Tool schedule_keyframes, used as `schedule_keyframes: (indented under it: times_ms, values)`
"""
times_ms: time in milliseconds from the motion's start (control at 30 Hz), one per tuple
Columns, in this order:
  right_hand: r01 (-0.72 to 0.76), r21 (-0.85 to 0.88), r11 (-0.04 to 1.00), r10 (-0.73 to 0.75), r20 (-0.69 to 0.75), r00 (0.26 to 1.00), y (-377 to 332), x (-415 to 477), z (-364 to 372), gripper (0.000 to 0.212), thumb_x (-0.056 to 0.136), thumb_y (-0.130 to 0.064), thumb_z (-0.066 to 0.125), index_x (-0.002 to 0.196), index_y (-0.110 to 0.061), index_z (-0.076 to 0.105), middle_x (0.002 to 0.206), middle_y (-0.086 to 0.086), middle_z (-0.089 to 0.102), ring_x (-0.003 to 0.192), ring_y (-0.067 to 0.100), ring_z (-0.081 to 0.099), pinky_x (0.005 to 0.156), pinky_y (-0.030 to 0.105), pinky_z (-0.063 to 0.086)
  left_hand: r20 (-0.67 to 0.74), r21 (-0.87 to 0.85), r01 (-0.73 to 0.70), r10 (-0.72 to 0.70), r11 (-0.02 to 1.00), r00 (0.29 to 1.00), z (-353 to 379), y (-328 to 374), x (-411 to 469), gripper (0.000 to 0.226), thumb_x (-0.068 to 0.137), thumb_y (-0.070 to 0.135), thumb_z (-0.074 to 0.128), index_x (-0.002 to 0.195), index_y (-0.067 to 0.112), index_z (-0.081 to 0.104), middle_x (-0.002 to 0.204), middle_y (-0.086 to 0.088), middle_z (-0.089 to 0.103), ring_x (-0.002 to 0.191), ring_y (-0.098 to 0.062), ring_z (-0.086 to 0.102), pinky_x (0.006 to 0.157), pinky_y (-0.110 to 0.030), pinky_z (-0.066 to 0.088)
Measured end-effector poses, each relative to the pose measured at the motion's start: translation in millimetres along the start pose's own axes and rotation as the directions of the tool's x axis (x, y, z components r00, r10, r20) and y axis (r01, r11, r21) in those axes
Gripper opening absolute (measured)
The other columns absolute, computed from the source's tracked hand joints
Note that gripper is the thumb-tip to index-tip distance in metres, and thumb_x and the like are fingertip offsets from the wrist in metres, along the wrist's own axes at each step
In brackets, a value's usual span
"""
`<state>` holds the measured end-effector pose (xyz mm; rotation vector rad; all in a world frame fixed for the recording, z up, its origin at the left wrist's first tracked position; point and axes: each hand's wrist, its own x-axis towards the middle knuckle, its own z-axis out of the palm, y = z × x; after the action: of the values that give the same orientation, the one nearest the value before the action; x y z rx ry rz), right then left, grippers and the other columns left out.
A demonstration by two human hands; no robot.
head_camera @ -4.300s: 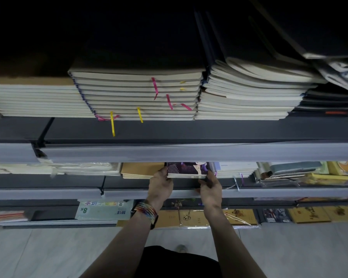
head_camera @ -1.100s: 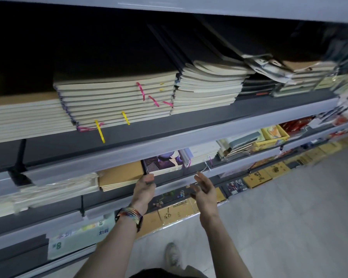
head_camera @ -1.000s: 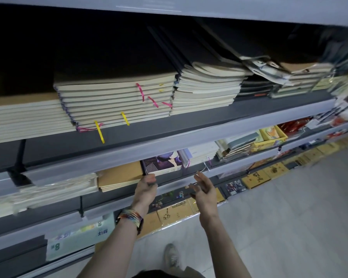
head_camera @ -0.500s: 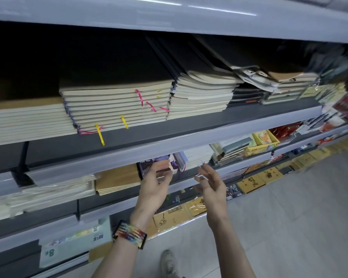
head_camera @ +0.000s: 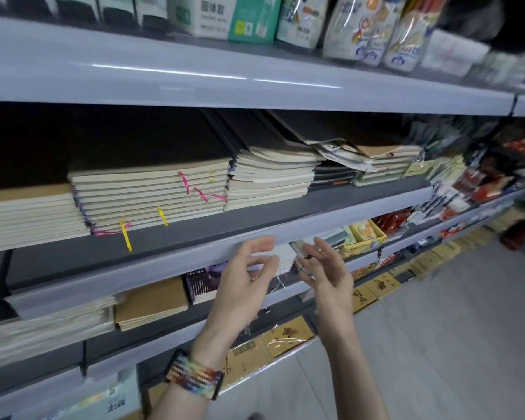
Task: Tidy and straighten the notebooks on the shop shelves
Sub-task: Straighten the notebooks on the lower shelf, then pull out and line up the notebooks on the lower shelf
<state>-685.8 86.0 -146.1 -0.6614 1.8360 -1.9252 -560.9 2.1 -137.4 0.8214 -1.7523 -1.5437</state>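
My left hand [head_camera: 243, 280] and my right hand [head_camera: 326, 268] hover in front of the shelves, fingers loosely spread, holding nothing. Behind the left hand, on the lower shelf, lies the purple illustrated notebook stack [head_camera: 202, 283], next to a brown kraft notebook stack [head_camera: 152, 304]. On the shelf above sit cream-paged notebook stacks: one with pink and yellow ribbon markers [head_camera: 152, 195], one with dark covers [head_camera: 270, 180], and a slumped, untidy pile [head_camera: 373, 162] further right.
Grey shelf rails [head_camera: 194, 256] jut out at hand height. The top shelf holds boxes and packets [head_camera: 285, 19]. Yellow boxed goods [head_camera: 365, 234] sit right on the lower shelf; gold packets [head_camera: 273, 344] line the bottom shelf above a pale floor [head_camera: 437, 344].
Both hands have let go of the purple notebook stack and risen away from the lower shelf. My view has lifted, bringing the top shelf into sight.
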Motion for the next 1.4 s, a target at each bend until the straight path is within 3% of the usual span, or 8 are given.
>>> schedule_keyframes:
  times_ms: [67, 267, 533, 833, 1000, 1200, 1300, 1400]
  values:
    - [0.016, 0.016, 1.0, -0.016, -0.001, 1.0, -7, 4, -5, 0.035, 0.099, -0.014, 0.059, 0.131, -0.028, 0.061, 0.119, -0.009, 0.07, 0.106, 0.008, 0.068, 0.076, 0.022, 0.057, -0.013, -0.004, -0.023, 0.023, 1.0, 1.0, 4, 6, 4, 0.027, 0.098, 0.031, 0.059, 0.122, 0.042, 0.057, 0.12, 0.029, 0.059, 0.108, 0.015, 0.055, 0.086, -0.013, 0.043]
    - [0.08, 0.044, 0.996, -0.08, -0.009, 0.997, -23, 33, -26, 0.035, 0.099, -0.012, 0.059, 0.128, -0.031, 0.062, 0.121, -0.01, 0.069, 0.112, 0.013, 0.066, 0.093, 0.034, 0.056, -0.028, -0.015, -0.075, 0.075, 0.997, 0.997, 23, 27, 19, 0.027, 0.098, 0.03, 0.059, 0.121, 0.043, 0.057, 0.12, 0.027, 0.06, 0.111, 0.012, 0.055, 0.088, -0.014, 0.042]
    - [0.166, 0.069, 0.984, -0.166, 0.002, 0.986, -48, 98, -73, 0.031, 0.101, -0.011, 0.055, 0.128, -0.026, 0.061, 0.123, -0.006, 0.068, 0.109, 0.012, 0.068, 0.097, 0.039, 0.055, -0.136, -0.034, -0.173, 0.167, 0.984, 0.977, 68, 62, 61, 0.028, 0.097, 0.023, 0.061, 0.122, 0.036, 0.06, 0.121, 0.02, 0.062, 0.109, 0.006, 0.06, 0.094, -0.02, 0.047]
    - [0.195, 0.138, 0.971, -0.206, 0.071, 0.976, -58, 180, -102, 0.035, 0.1, -0.01, 0.055, 0.129, -0.029, 0.061, 0.121, -0.009, 0.069, 0.112, 0.012, 0.066, 0.094, 0.031, 0.056, -0.272, 0.058, -0.224, 0.232, 0.973, 0.934, 112, 86, 106, 0.028, 0.097, 0.027, 0.061, 0.123, 0.038, 0.06, 0.12, 0.022, 0.064, 0.11, 0.005, 0.059, 0.085, -0.014, 0.049]
    - [0.189, 0.166, 0.968, -0.208, 0.108, 0.972, -62, 214, -102, 0.036, 0.1, -0.008, 0.057, 0.128, -0.029, 0.062, 0.12, -0.007, 0.07, 0.113, 0.011, 0.065, 0.096, 0.036, 0.055, -0.361, 0.097, -0.251, 0.269, 0.963, 0.893, 121, 92, 121, 0.025, 0.096, 0.024, 0.062, 0.119, 0.033, 0.061, 0.108, 0.011, 0.065, 0.103, -0.005, 0.063, 0.085, -0.017, 0.05]
    - [0.25, 0.131, 0.959, -0.267, 0.13, 0.955, -66, 244, -100, 0.034, 0.099, -0.007, 0.056, 0.124, -0.028, 0.065, 0.107, 0.001, 0.07, 0.091, 0.026, 0.069, 0.087, 0.04, 0.059, -0.437, 0.199, -0.243, 0.308, 0.949, 0.845, 130, 94, 130, 0.021, 0.095, 0.022, 0.064, 0.113, 0.031, 0.059, 0.09, 0.002, 0.062, 0.086, -0.013, 0.066, 0.075, -0.024, 0.053]
    - [0.217, 0.164, 0.962, -0.236, 0.104, 0.966, -66, 253, -100, 0.031, 0.1, -0.011, 0.057, 0.126, -0.026, 0.064, 0.093, -0.006, 0.069, 0.074, 0.017, 0.068, 0.079, 0.032, 0.059, -0.496, 0.236, -0.248, 0.335, 0.94, 0.801, 134, 96, 131, 0.022, 0.095, 0.022, 0.064, 0.113, 0.032, 0.058, 0.091, 0.003, 0.061, 0.085, -0.011, 0.066, 0.071, -0.02, 0.052]
    - [0.184, 0.201, 0.962, -0.208, 0.105, 0.972, -66, 260, -98, 0.03, 0.1, -0.012, 0.057, 0.126, -0.025, 0.063, 0.084, -0.006, 0.065, 0.066, 0.014, 0.062, 0.077, 0.034, 0.06, -0.562, 0.244, -0.228, 0.329, 0.943, 0.759, 134, 95, 131, 0.023, 0.093, 0.025, 0.065, 0.11, 0.034, 0.053, 0.1, 0.007, 0.061, 0.087, -0.008, 0.065, 0.069, -0.018, 0.05]
